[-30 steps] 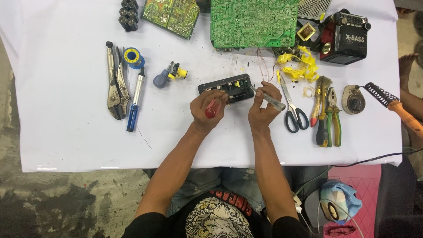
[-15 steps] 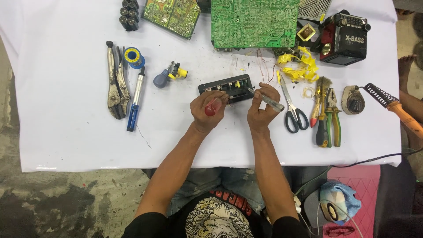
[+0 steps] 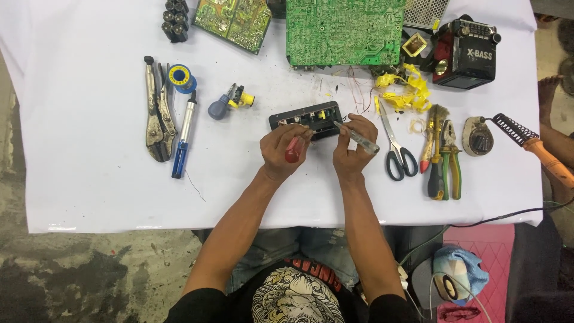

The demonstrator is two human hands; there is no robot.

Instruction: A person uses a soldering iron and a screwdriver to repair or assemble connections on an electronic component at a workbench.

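Sat close to the white surface (image 3: 89, 197), both bare arms reaching forward.

Left hand (image 3: 286, 151): fingers closed tight around a red-handled screwdriver (image 3: 293, 149), tip aimed at a small black part (image 3: 306, 118). Right hand (image 3: 353, 149): fingers pinched shut on a see-through-handled screwdriver (image 3: 359, 137), tip also at the black part. Black part lay flat on the surface, just past both hands, touching the fingertips, with little yellow bits showing inside.

To the right of the hands: black-handled scissors (image 3: 396, 149), then a bunch of pliers and cutters (image 3: 442, 158) with red, green and orange handles, then a soldering iron (image 3: 541, 152) with its wire-coil stand beside a round holder (image 3: 478, 136).

To the left, well apart from the hands: a blue and silver solder sucker (image 3: 183, 136), locking pliers (image 3: 156, 113), a blue and yellow roll of solder (image 3: 180, 76), and a small blue and yellow part (image 3: 230, 100).

Farther back: scraps of yellow tape (image 3: 406, 90) with thin red wires, a big green circuit board (image 3: 344, 30), a smaller circuit board (image 3: 232, 19), a pack of black batteries (image 3: 176, 18), and a black and red radio (image 3: 469, 54).
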